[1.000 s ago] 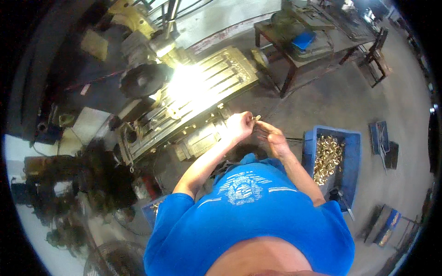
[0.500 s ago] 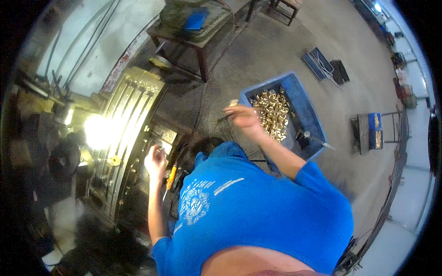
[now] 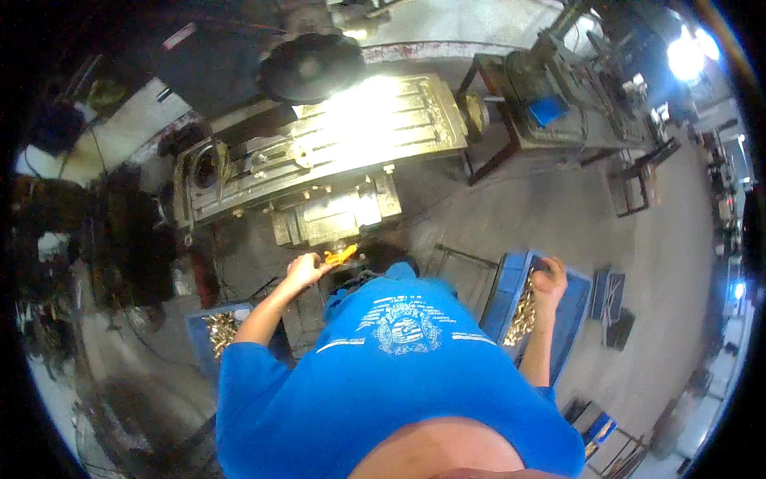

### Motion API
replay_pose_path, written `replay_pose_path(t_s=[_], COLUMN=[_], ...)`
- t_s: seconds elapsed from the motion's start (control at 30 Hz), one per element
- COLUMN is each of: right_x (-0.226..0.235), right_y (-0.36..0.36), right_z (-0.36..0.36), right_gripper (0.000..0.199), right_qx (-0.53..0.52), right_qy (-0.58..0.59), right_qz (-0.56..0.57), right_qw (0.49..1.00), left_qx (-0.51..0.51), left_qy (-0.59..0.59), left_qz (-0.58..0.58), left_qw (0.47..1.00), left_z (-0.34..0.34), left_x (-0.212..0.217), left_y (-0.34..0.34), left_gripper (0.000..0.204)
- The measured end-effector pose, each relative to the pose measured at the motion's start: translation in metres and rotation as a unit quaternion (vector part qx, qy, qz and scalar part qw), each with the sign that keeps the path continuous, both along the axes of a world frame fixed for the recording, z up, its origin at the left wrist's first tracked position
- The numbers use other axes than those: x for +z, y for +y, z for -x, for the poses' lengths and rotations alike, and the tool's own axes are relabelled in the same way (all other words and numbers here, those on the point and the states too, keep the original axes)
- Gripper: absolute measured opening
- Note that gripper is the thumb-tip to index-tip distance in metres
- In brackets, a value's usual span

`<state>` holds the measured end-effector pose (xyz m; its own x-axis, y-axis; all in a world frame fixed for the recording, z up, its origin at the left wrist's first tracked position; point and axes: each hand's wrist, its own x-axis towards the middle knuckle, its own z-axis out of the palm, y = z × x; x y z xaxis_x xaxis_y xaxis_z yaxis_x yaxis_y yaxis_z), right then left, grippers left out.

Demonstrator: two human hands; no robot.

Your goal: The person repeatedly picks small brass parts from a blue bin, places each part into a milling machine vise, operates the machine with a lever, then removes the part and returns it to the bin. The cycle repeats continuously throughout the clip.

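Note:
My left hand (image 3: 305, 271) is at the near side of the machine, its fingers closed at the left end of an orange-handled tool (image 3: 341, 255). The hand covers that end, so the tool's full shape is hidden. Over the far part of a blue crate (image 3: 506, 281) on the right is my right hand (image 3: 550, 281), fingers curled inward. Whatever may lie between those fingers is too blurred to name. Small brass-coloured metal parts (image 3: 522, 321) are heaped in the crate, just below and left of that hand.
Ahead stands a slotted metal machine table (image 3: 247, 188) under a bright lamp. A second blue crate (image 3: 199, 339) holds brass-coloured parts at left. A workbench (image 3: 523, 140) with a blue item stands far right. Beyond the right crate sits a tray (image 3: 610, 294) of rods.
My view has swung left, bringing the machine to the middle. My left hand has gone to the orange-handled tool. My right hand, which held a small pale-gold part beside the crate, is now over the crate.

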<state>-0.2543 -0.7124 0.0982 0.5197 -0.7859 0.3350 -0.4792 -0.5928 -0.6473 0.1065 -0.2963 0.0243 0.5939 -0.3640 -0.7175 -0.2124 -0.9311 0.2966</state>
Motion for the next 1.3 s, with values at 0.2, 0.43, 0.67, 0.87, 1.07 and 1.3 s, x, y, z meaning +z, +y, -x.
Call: replay_pose_path(t_s=[0.2, 0.43, 0.67, 0.87, 1.07, 1.3], right_x=[0.02, 0.035, 0.097, 0.092, 0.096, 0.043], right_y=[0.075, 0.157, 0.165, 0.143, 0.17, 0.129], right_z=[-0.177, -0.258, -0.265, -0.26, -0.326, -0.378], right_gripper=[0.039, 0.07, 0.029, 0.029, 0.029, 0.062], right_qx=[0.313, 0.612, 0.605, 0.487, 0.412, 0.562], right_qy=[0.06, 0.239, 0.458, 0.438, 0.396, 0.02], right_qz=[-0.24, -0.15, -0.099, -0.035, 0.037, 0.295], right_qw=[0.917, 0.739, 0.644, 0.755, 0.82, 0.773], left_qx=[-0.209, -0.199, -0.102, 0.161, 0.146, 0.122], left_qy=[-0.225, -0.31, -0.262, -0.269, -0.186, -0.241], left_qz=[0.044, 0.374, 0.45, 0.283, 0.324, 0.416], left_qw=[0.951, 0.851, 0.848, 0.906, 0.916, 0.868], left_z=[0.013, 0.023, 0.026, -0.006, 0.003, 0.008], left_x=[-0.008, 0.113, 0.127, 0.048, 0.035, 0.043], left_y=[-0.02, -0.03, -0.026, 0.017, -0.008, -0.006], left_gripper=[0.029, 0.025, 0.021, 0.017, 0.026, 0.025])
